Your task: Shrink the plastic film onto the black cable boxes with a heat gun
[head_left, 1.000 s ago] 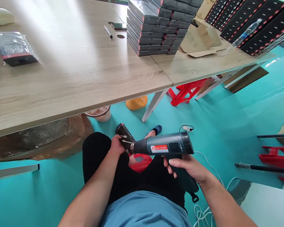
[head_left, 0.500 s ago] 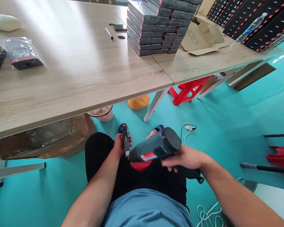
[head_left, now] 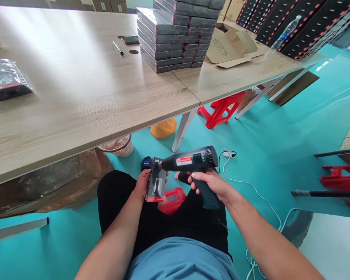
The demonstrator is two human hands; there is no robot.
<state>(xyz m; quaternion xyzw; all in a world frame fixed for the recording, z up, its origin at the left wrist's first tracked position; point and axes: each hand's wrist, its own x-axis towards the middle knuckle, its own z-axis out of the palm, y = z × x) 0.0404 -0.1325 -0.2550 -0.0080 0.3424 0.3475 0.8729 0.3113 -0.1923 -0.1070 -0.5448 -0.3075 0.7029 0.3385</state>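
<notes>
My left hand (head_left: 142, 182) grips a flat black box (head_left: 156, 182) by its sides, above my lap. The box has a glossy face with a pale picture or label and a red lower edge. In my right hand (head_left: 209, 182) is a dark heat gun (head_left: 192, 158), held by its handle. Its nozzle points left, at the upper part of the box face; whether it touches I cannot tell. The fingers of my left hand are partly hidden behind the box.
A table (head_left: 76, 97) carries a stack of black boxes (head_left: 175, 39), a pen (head_left: 118, 48), a phone (head_left: 130, 40) and a film-wrapped pack (head_left: 7, 79). Beneath stand a waste bin (head_left: 124, 147) and a yellow bag (head_left: 163, 128). A white cable (head_left: 259, 190) crosses the floor at right.
The box has turned from its narrow side to its broad face. The heat gun has levelled, its nozzle rising to the box's upper part. The view has shifted right.
</notes>
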